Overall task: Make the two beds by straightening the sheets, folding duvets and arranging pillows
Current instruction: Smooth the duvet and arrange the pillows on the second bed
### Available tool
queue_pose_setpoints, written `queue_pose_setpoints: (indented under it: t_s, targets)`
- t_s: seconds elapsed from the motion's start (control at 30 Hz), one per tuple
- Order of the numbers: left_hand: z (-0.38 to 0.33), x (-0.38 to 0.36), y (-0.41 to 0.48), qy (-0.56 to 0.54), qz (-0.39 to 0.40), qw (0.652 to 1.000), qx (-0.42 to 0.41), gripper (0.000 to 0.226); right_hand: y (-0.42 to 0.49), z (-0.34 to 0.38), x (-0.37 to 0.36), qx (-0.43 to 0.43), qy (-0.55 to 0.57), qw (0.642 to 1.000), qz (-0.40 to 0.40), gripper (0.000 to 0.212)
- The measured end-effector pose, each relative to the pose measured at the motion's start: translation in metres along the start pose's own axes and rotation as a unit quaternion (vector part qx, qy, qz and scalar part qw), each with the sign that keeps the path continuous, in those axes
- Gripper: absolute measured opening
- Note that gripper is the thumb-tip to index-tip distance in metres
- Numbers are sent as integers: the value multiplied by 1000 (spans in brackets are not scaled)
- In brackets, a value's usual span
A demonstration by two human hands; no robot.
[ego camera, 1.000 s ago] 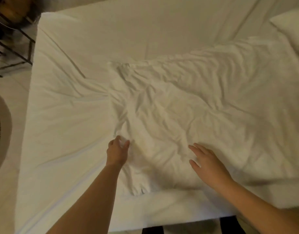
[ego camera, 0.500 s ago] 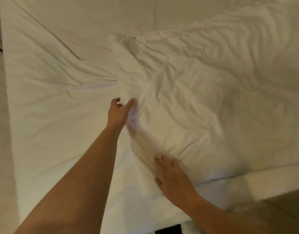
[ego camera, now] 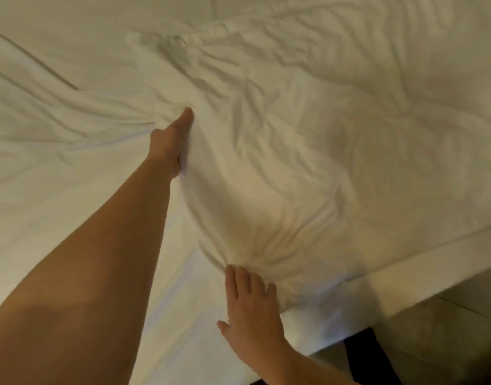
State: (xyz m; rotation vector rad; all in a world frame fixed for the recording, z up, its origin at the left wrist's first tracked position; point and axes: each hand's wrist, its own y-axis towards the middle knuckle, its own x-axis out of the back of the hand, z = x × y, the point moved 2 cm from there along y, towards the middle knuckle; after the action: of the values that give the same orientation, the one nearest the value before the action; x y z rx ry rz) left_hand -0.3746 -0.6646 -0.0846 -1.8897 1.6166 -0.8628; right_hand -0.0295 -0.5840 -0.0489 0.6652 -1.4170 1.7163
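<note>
White, crumpled duvet (ego camera: 308, 140) covers the right and far part of the bed (ego camera: 358, 304), its cloth full of creases. Its left edge runs from the far middle of the view down toward the near side. To the left of that edge lies the smoother white bed sheet (ego camera: 44, 168), marked by long folds that run together toward the person's left hand.

The left hand (ego camera: 170, 141) reaches far out on a bare forearm and meets the duvet right at its left edge, about halfway along it. The hand is seen edge-on. One of its fingers (ego camera: 187, 116) lies straight, pointing away along the edge, with its tip against the cloth. The others are hidden on the far side of the hand, so it cannot be told whether they grip the duvet or only press on it.

The right hand (ego camera: 251, 309) lies palm down near the bed's near side, at the duvet's near left corner. Its fingers (ego camera: 240, 282) are straight and held close together, with the thumb out to the left. The fingertips touch a spot where the duvet cloth gathers into tight, fan-like pleats.

Beyond the bed's near edge, at the lower right, a pale floor (ego camera: 447, 337) shows. A dark piece of clothing (ego camera: 372, 359) shows just beside the bed.
</note>
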Motion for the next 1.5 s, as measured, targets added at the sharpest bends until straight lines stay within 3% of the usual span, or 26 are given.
queue_pose_setpoints:
  t_s: [0.03,0.13,0.17,0.23,0.3,0.43,0.5,0.57,0.63,0.73,0.87,0.97,1.07,1.23,1.33,1.5]
  targets:
    - [-4,0,1,-5,9,1000,1,99,2,2,-4,-8,-8,1000,-8,104]
    - [-11,1,2,0,-18,999,-48,46,7,2,-19,-33,-16,999,-16,98]
    - [-14,3,3,4,-35,997,-66,42,7,1,-24,-36,-17,999,-15,100]
    - [-24,6,11,4,-51,993,-102,46,6,-1,-35,-30,-33,999,-10,96]
    - [-36,5,19,-23,-48,993,-108,45,7,-3,-42,-27,-43,999,-17,69]
    - [-50,-4,26,-59,57,997,4,32,10,-5,-49,-34,-65,997,-38,49]
    - [-50,-2,34,-25,105,994,25,45,9,-5,-52,-34,-80,994,-60,42]
    - [-57,2,45,-10,68,997,21,57,8,-7,-51,-33,-89,992,-87,36]
    - [-74,7,49,-20,8,998,-55,50,10,-9,-40,-20,-83,986,-146,29]
    - [-90,4,50,-28,-17,990,-135,39,1,-18,-19,32,-22,982,-187,28]
    - [-63,1,53,20,-13,997,-74,51,-15,-32,-16,-1,20,972,-234,17]
    - [-41,3,54,51,-29,997,-49,52,-18,-33,-23,-26,-25,968,-248,27]
    - [-45,7,49,73,-44,990,-113,40,-16,-29,-23,-16,-69,972,-225,23]
    - [-60,7,32,96,-48,975,-197,35,-18,-28,-24,-5,-48,988,-144,47]
    - [-66,9,21,113,-42,970,-209,40,-30,-34,-21,32,-18,993,-109,35]
    - [-66,4,12,119,-54,972,-195,42,-40,-44,-10,36,63,997,-20,54]
